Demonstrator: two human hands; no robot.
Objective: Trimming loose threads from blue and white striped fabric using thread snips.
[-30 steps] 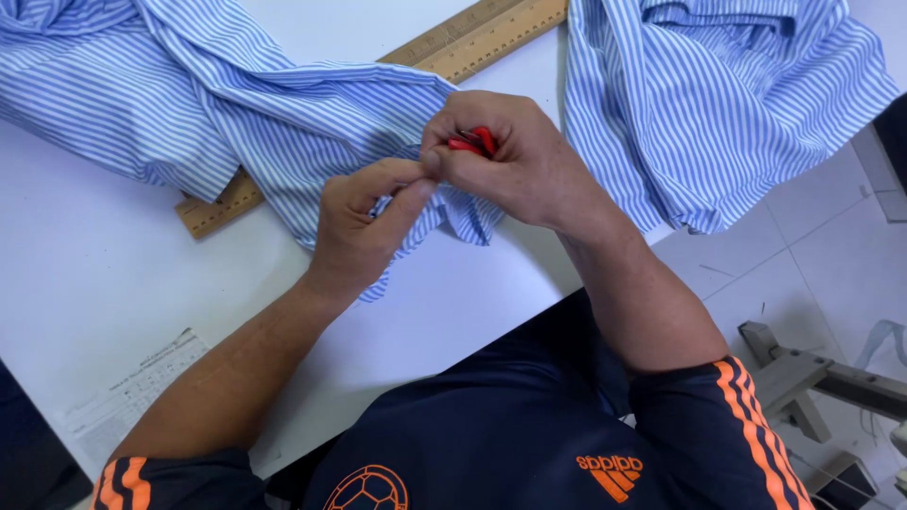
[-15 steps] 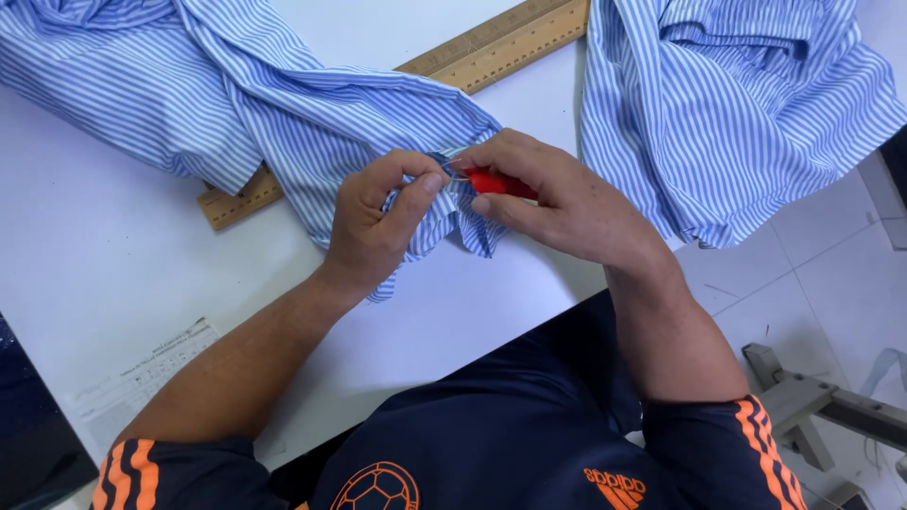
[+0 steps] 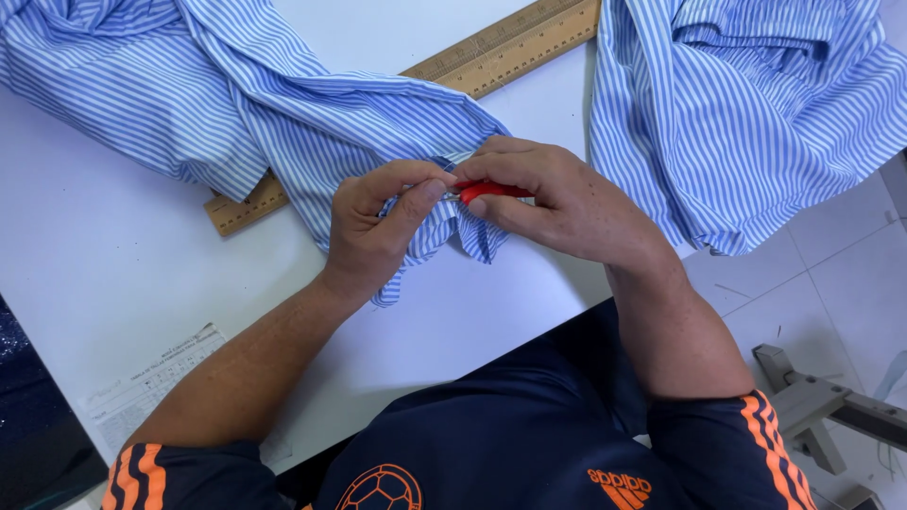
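Note:
A blue-and-white striped garment (image 3: 312, 113) lies bunched across the white table (image 3: 113, 302). My left hand (image 3: 373, 231) pinches a fold of this cloth near its lower edge. My right hand (image 3: 557, 203) grips a small red tool (image 3: 493, 190), whose tip meets the pinched fold right beside my left thumb. Most of the tool is hidden under my fingers, so its kind is unclear.
A long wooden ruler (image 3: 491, 57) lies diagonally under the cloth. A second heap of striped fabric (image 3: 756, 113) hangs over the table's right edge. A printed paper sheet (image 3: 156, 382) lies near the front-left edge. A grey metal frame (image 3: 822, 406) stands on the tiled floor at right.
Both hands stay together on the fold while the view drifts. The red tool, first poking up above my right fingers, now lies flatter with its tip against the cloth.

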